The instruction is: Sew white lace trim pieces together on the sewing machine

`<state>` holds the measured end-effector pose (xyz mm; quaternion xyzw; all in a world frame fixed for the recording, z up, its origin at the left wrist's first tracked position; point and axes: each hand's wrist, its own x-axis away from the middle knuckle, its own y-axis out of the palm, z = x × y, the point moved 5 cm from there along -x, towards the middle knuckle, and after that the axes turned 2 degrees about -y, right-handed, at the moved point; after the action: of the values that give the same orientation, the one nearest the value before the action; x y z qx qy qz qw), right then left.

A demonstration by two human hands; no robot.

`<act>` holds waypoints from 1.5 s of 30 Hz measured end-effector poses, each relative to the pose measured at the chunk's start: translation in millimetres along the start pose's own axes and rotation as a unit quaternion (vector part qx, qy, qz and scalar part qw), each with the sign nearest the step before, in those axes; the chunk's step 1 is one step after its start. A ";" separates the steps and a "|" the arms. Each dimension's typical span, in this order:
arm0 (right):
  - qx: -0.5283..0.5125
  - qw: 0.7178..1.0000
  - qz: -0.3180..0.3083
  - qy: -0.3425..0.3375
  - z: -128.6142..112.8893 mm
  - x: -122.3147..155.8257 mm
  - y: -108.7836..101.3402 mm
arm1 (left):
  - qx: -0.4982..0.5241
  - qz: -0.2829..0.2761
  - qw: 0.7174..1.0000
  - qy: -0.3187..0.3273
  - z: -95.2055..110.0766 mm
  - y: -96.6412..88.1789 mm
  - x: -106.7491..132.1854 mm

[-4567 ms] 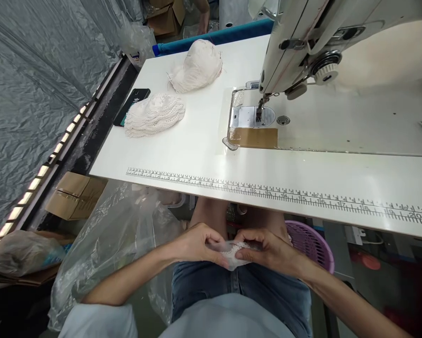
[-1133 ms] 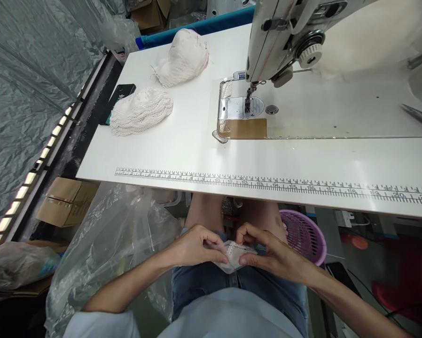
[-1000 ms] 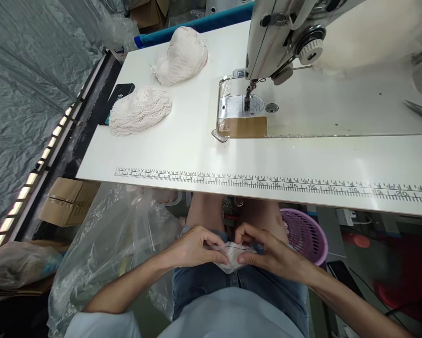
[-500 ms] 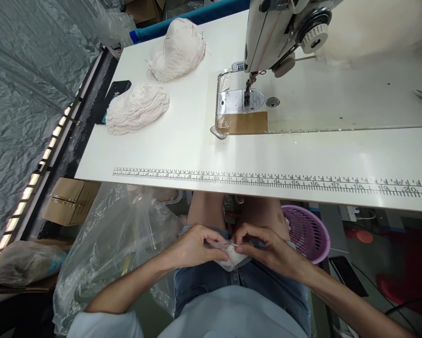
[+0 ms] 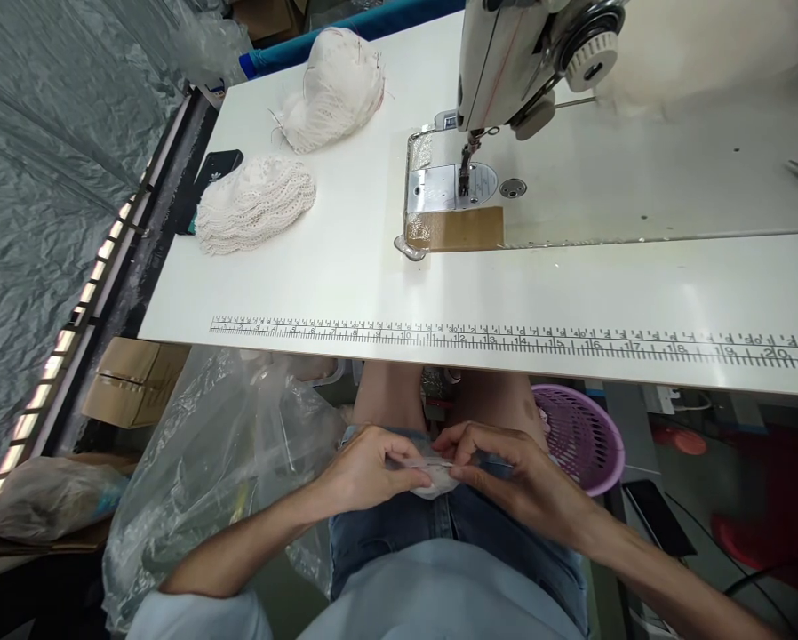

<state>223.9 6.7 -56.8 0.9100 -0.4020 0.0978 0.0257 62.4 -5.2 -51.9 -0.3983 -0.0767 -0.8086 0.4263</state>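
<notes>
Above my lap, a small clear plastic bag [image 5: 437, 485] with something white inside is held between both hands. My left hand [image 5: 370, 469] pinches its left side between thumb and fingers. On the other side, my right hand [image 5: 498, 460] grips the bag's top edge, with thumb and index finger close together. The white contents are partly covered by the plastic and my fingers, so I cannot make out what they are.
A sewing machine [image 5: 506, 62] stands on the white table [image 5: 346, 276], which has a printed ruler [image 5: 439, 336] along its front edge. Two heaps of white knitted pieces [image 5: 256, 204] lie at left. A purple basket [image 5: 609, 444] is by my right knee; large plastic sheeting [image 5: 199, 462] hangs left.
The small bag's lower part has folded up, and less of it and its white contents shows. My right fingers have shifted slightly along its top edge. My left hand keeps its pinch.
</notes>
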 end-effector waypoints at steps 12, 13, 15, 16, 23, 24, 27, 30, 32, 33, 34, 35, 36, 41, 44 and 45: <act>0.151 0.973 0.068 -0.159 -11.2 9.1 0.7 | 0.074 -0.002 0.997 0.002 -2.4 4.0 -1.7; 0.146 0.975 0.062 -0.158 -11.4 9.7 1.1 | 0.077 -0.002 0.997 0.002 -2.4 4.1 -1.8; 0.119 0.980 0.052 -0.148 -10.0 9.9 1.2 | 0.080 0.000 0.997 0.004 -2.2 3.9 -2.1; 0.103 0.983 0.051 -0.144 -8.7 9.5 0.9 | 0.077 0.002 0.997 0.005 -1.9 3.6 -2.1; 0.052 0.997 0.053 -0.029 7.4 4.1 0.8 | 0.046 -0.011 0.999 0.025 3.8 2.8 1.3; 0.047 0.998 0.041 -0.016 8.4 4.2 1.8 | 0.043 -0.018 0.999 0.029 4.0 3.1 1.6; 0.035 0.999 0.004 0.011 9.6 4.2 3.0 | 0.043 -0.026 0.998 0.037 2.0 3.6 0.5; 0.013 0.999 -0.027 0.038 11.0 0.9 2.5 | 0.034 -0.032 0.998 0.048 0.8 4.5 -1.5; -0.003 0.997 -0.063 0.054 12.6 -3.0 4.9 | 0.012 -0.039 0.998 0.056 2.0 5.3 -1.8; -0.009 0.994 -0.085 0.062 13.6 -5.0 7.0 | -0.002 -0.043 0.997 0.057 2.9 5.6 -1.5; -0.016 0.992 -0.103 0.069 14.6 -6.9 9.2 | -0.015 -0.046 0.997 0.056 3.8 5.7 -0.9; -0.027 0.990 -0.117 0.075 15.5 -8.4 11.5 | -0.026 -0.049 0.997 0.054 4.7 5.6 -0.3; -0.042 0.988 -0.127 0.081 16.3 -9.5 13.5 | -0.034 -0.050 0.997 0.052 5.5 5.1 0.5; -0.069 0.988 -0.129 0.048 10.7 -9.8 15.4 | -0.015 -0.054 0.997 0.049 7.1 1.9 3.3; 0.022 0.993 -0.112 -0.039 -2.6 -8.6 11.1 | 0.005 -0.057 0.997 0.048 7.2 1.1 4.0; 0.047 0.991 -0.112 -0.060 -6.3 -8.3 10.7 | 0.005 -0.058 0.997 0.048 7.5 1.2 4.2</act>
<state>209.6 6.2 -52.6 0.9537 -0.2935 0.0586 -0.0305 66.3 -5.1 -44.2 -0.3517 -0.0833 -0.8498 0.3836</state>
